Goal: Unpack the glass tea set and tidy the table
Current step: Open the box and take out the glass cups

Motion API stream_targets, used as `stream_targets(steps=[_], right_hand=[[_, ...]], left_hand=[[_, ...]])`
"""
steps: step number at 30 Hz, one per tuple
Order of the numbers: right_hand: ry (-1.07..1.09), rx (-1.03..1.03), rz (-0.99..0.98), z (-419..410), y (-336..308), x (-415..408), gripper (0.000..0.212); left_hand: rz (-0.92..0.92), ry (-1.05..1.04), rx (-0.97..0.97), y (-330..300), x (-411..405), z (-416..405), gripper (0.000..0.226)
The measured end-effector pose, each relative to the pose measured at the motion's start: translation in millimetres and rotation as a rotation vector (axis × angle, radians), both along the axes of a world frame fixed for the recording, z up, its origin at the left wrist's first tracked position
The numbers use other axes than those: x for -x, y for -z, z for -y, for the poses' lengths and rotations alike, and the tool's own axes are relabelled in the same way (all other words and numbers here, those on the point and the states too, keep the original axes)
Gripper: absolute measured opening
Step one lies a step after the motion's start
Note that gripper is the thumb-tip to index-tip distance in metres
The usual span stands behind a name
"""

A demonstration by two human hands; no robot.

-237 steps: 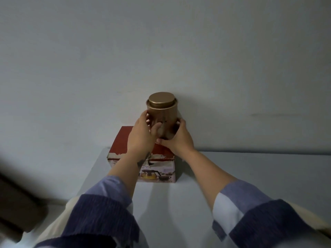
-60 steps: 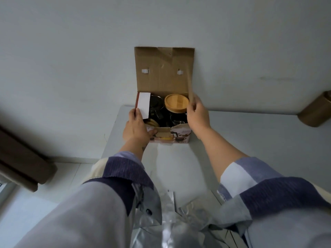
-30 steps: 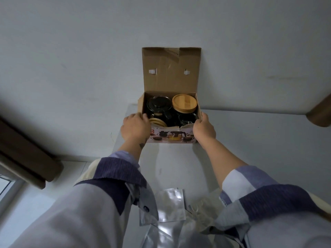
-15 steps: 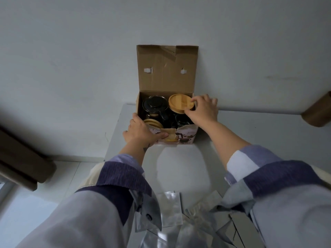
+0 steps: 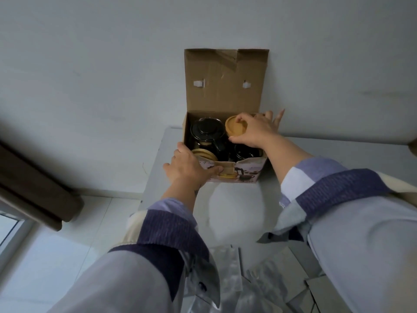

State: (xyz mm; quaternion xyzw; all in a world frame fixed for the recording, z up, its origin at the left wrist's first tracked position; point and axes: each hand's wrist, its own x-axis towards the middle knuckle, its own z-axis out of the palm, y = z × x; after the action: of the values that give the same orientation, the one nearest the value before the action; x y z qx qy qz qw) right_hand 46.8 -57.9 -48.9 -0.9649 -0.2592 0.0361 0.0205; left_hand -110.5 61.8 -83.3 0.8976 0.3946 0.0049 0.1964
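The cardboard tea set box stands open at the far end of the grey table, its lid flap leaning against the wall. Inside are a dark glass teapot at the back left, a round wooden lid at the back right, another wooden disc at the front left and a dark cup. My right hand pinches the back wooden lid by its rim. My left hand grips the box's front left corner, thumb across the printed front.
Silvery foil pouches and flat grey cards lie on the near end of the table. A brown curtain hangs at the left over a white floor. A brown tin edge shows at the far right.
My right hand has closed its thumb and fingers round the back wooden lid, which it was only reaching half a second ago. My left hand stays on the box's front left corner.
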Motion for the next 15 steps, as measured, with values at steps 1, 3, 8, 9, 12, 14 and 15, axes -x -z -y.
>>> stream_targets(steps=[1,3,8,9,12,14,15], right_hand=[[0.0,-0.012,0.023,-0.1,-0.6,0.8,0.066],[0.005,-0.055,0.028,0.8,-6.5,3.2,0.067],[0.088,-0.488,-0.197,16.2,-20.2,20.1,0.067],[0.1,-0.536,-0.211,23.5,-22.0,24.2,0.067],[0.157,-0.555,-0.206,50.4,-23.8,34.6,0.068],[0.196,-0.541,-0.22,74.1,-22.6,39.1,0.069],[0.222,-0.534,-0.224,76.7,-18.7,39.8,0.069]], left_hand=[[-0.007,0.005,-0.007,-0.6,-0.2,-0.7,0.105],[-0.019,0.008,-0.005,-2.7,-0.7,-2.8,0.106],[-0.091,0.018,-0.042,-9.9,1.3,-3.1,0.114],[-0.133,0.033,-0.067,-13.8,1.8,-0.7,0.118],[-0.197,0.053,-0.084,-27.8,1.6,6.4,0.119],[-0.12,0.07,-0.147,-36.7,-2.4,20.2,0.104],[-0.06,0.089,-0.18,-40.9,-1.8,19.9,0.095]])
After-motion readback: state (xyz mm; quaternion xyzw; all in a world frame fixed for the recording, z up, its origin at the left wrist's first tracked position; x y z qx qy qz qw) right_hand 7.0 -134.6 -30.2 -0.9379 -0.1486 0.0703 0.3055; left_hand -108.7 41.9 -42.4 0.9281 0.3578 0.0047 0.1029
